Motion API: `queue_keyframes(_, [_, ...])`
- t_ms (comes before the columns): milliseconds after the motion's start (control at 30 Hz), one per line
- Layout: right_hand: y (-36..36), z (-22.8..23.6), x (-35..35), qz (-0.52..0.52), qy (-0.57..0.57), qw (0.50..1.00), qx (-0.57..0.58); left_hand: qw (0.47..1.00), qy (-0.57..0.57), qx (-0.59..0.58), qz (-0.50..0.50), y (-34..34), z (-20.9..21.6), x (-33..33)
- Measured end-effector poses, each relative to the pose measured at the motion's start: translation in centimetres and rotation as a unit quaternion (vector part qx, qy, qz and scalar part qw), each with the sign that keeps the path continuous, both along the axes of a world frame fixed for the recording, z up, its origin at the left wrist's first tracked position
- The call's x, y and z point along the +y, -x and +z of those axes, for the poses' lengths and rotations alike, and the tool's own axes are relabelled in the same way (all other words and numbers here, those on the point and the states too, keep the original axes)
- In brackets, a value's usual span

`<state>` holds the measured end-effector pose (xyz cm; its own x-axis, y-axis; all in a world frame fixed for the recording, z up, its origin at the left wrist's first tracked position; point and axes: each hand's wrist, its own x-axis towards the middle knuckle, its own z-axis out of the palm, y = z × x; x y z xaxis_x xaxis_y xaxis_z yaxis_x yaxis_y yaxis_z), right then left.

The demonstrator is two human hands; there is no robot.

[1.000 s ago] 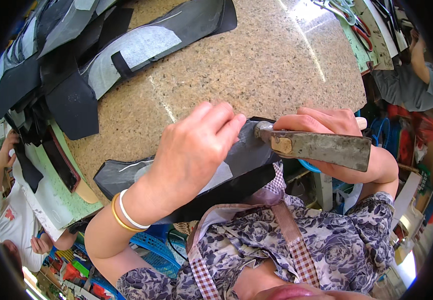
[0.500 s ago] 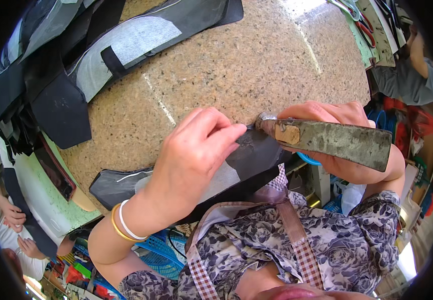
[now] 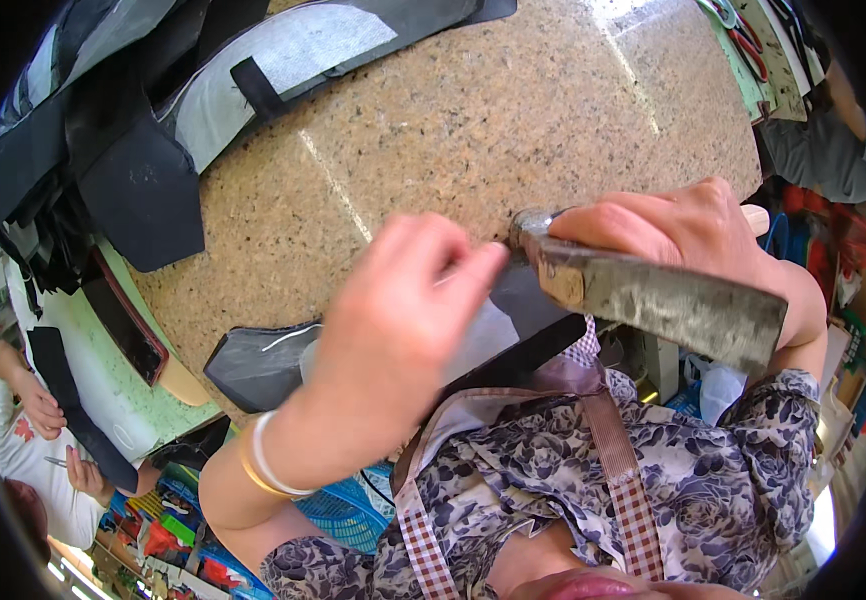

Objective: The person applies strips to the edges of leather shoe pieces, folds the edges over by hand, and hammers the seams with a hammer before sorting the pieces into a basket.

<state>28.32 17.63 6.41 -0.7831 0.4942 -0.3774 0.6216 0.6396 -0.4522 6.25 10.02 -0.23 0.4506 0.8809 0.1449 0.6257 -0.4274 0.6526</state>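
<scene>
My right hand [image 3: 668, 225] is wrapped round the wooden handle of a hammer [image 3: 668, 300]. The hammer's long flat metal head slants across in front of it, and its round face is down at the near edge of the slab. Close beside that face, my left hand [image 3: 393, 300] is closed, thumb and forefinger pinched at the edge of a black leather piece [image 3: 253, 365]; motion smears it. The piece lies along the slab's near edge, with a grey backing patch and a white cord showing. My left hand and forearm cover its middle.
The speckled stone slab [image 3: 553, 120] fills the middle. Black leather pieces [image 3: 138, 190] are stacked at its far left. Scissors [image 3: 748, 45] with red handles lie far right. A co-worker's hands [image 3: 48, 410] hold a black strip at left. Blue baskets [image 3: 343, 520] stand below.
The whole view has shifted slightly. The hammer's head has tilted further down at its flat end. My left hand is blurred by motion but stays by the hammer face.
</scene>
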Motion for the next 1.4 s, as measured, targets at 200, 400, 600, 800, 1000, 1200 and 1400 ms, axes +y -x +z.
queue_keyframes(200, [0.1,-1.0,0.2,0.02,-0.058,0.994,0.089,0.993,-0.103,0.048,-0.006,-0.2,-0.2,-1.2])
queue_keyframes(400, [0.3,-2.0,-0.1,0.085,-0.111,0.987,0.081,0.999,-0.015,-0.019,0.024,1.0,-0.7,-1.5])
queue_keyframes(600, [1.4,-2.2,-0.5,0.076,-0.068,0.984,0.145,0.999,-0.003,0.008,0.032,1.6,0.4,-1.8])
queue_keyframes(800, [2.0,-2.5,-1.3,0.091,-0.153,0.97,0.166,0.994,-0.092,0.051,0.039,1.3,0.2,-3.2])
queue_keyframes(1000, [2.8,-3.4,-1.4,0.07,-0.161,0.957,0.229,0.999,-0.018,0.004,0.037,3.2,0.0,-3.7])
queue_keyframes(1200, [3.5,-3.9,-2.1,0.13,-0.105,0.971,0.17,0.998,0.057,-0.015,0.033,5.6,-0.2,-4.0])
queue_keyframes(1400, [5.8,-1.6,-2.8,0.16,-0.075,0.977,0.118,0.999,0.016,0.006,0.046,6.2,-0.1,-5.6])
